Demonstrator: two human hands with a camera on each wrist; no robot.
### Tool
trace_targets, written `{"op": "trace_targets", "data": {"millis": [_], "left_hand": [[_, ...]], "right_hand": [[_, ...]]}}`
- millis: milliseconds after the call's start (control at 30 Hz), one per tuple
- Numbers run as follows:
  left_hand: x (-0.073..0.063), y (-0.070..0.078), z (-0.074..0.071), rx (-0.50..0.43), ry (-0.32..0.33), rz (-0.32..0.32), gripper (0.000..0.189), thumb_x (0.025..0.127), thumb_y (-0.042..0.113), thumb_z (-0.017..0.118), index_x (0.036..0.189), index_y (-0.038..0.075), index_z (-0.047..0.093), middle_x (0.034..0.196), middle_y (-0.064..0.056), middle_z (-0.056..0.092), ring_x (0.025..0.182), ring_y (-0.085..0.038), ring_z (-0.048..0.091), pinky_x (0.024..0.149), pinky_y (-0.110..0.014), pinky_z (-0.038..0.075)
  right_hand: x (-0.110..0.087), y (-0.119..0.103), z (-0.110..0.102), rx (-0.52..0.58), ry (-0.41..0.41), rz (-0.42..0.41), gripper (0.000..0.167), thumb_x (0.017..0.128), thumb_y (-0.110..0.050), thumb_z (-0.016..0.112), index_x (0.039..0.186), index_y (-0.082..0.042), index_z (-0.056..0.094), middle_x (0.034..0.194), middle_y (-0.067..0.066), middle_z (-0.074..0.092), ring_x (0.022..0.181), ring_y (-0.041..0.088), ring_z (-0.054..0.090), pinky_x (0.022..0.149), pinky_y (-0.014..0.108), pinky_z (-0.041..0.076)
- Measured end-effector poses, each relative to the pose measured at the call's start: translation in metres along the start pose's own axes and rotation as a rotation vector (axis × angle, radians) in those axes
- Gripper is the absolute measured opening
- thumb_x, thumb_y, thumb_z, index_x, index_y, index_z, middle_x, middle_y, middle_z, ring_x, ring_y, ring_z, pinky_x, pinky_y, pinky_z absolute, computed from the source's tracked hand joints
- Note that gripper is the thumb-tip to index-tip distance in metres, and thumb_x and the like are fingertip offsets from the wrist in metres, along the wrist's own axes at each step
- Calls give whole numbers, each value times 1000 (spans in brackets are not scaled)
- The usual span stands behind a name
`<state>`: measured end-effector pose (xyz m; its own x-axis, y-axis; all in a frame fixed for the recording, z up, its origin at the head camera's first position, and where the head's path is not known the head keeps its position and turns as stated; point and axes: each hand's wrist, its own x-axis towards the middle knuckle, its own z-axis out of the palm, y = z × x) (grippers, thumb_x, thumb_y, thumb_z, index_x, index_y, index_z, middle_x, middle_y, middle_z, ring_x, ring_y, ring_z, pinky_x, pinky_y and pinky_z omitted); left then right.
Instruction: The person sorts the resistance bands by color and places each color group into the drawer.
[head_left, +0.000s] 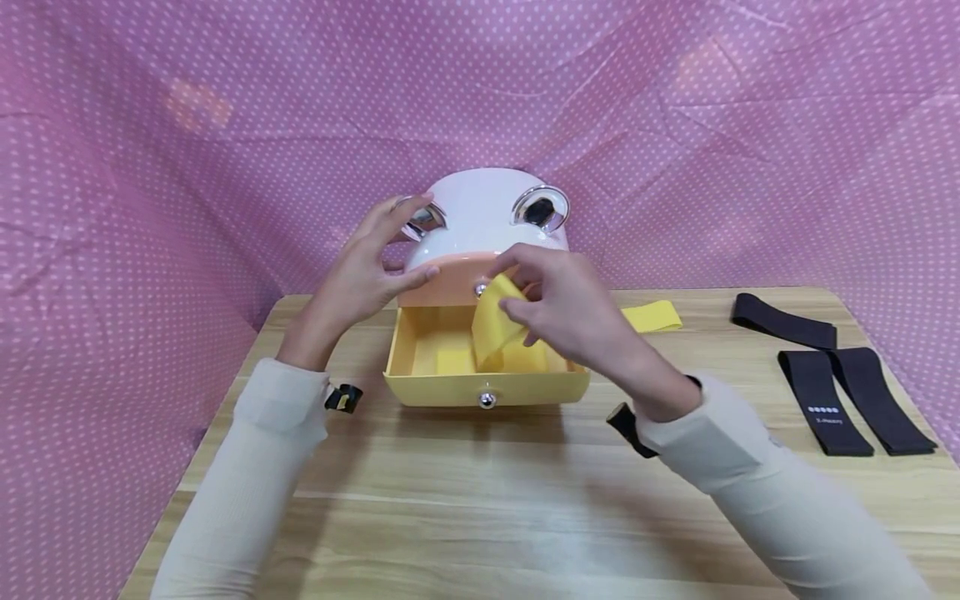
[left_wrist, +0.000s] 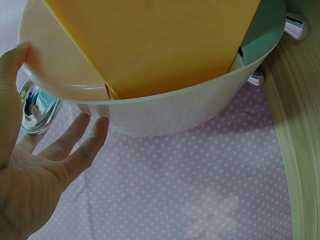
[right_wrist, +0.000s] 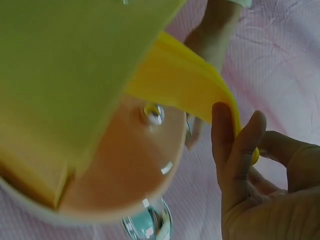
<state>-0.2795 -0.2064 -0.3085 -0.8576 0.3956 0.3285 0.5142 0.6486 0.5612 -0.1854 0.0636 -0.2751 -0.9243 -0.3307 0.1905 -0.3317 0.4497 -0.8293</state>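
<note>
A white desktop drawer box (head_left: 480, 200) has two shiny eye-shaped ornaments, a peach upper drawer (head_left: 442, 282) and a yellow lower drawer (head_left: 487, 387) pulled out. My left hand (head_left: 358, 258) touches the box's left side. Its thumb lies at the peach front and its fingertips at the white shell (left_wrist: 165, 117). Between thumb and fingers, my right hand (head_left: 558, 300) pinches a yellow resistance band (head_left: 495, 321), seen also as a yellow strip (right_wrist: 180, 80) in the right wrist view. The band hangs over the yellow drawer, where more yellow material (head_left: 453, 361) lies on the bottom.
Another yellow band (head_left: 652, 317) lies on the wooden table (head_left: 465, 517), right of the box. Three black resistance bands (head_left: 783, 321) lie at the table's right side. Pink polka-dot cloth (head_left: 300, 100) hangs behind and beside the table.
</note>
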Motion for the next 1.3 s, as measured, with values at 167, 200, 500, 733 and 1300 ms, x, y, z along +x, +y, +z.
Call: {"op": "trace_targets", "data": {"millis": [167, 200, 500, 733, 1300], "left_hand": [[0, -1, 0, -3, 6, 20, 89, 91, 27, 84, 163, 43, 34, 167, -7, 33, 136, -37, 54, 102, -51, 61], [0, -1, 0, -3, 7, 24, 89, 91, 27, 84, 163, 43, 34, 167, -8, 33, 136, -37, 54, 101, -51, 61], [0, -1, 1, 30, 3, 18, 89, 91, 30, 83, 163, 45, 32, 167, -7, 32, 137, -38, 54, 102, -55, 60], [0, -1, 0, -1, 5, 31, 88, 91, 26, 84, 163, 42, 34, 166, -7, 34, 136, -36, 55, 100, -53, 61], [1, 0, 0, 13, 3, 7, 89, 91, 26, 84, 163, 43, 33, 167, -8, 32, 137, -35, 54, 101, -49, 62]], "right_hand": [[6, -1, 23, -22, -22, -40, 26, 95, 0, 69, 121, -2, 70, 102, 16, 77, 69, 24, 74, 51, 27, 62], [8, -2, 27, -22, -26, -50, 27, 95, 0, 69, 122, -2, 70, 102, 15, 77, 68, 24, 74, 51, 27, 61], [13, -1, 54, 32, -13, -53, 32, 96, 2, 67, 127, -4, 69, 100, 13, 76, 61, 20, 72, 53, 29, 63], [9, 22, 57, 5, 13, 36, 34, 95, 1, 70, 128, -4, 67, 113, 14, 74, 74, 20, 74, 55, 25, 63], [11, 47, 39, -287, 16, 116, 9, 91, -4, 72, 97, -6, 65, 66, 3, 57, 53, 13, 62, 51, 24, 47]]}}
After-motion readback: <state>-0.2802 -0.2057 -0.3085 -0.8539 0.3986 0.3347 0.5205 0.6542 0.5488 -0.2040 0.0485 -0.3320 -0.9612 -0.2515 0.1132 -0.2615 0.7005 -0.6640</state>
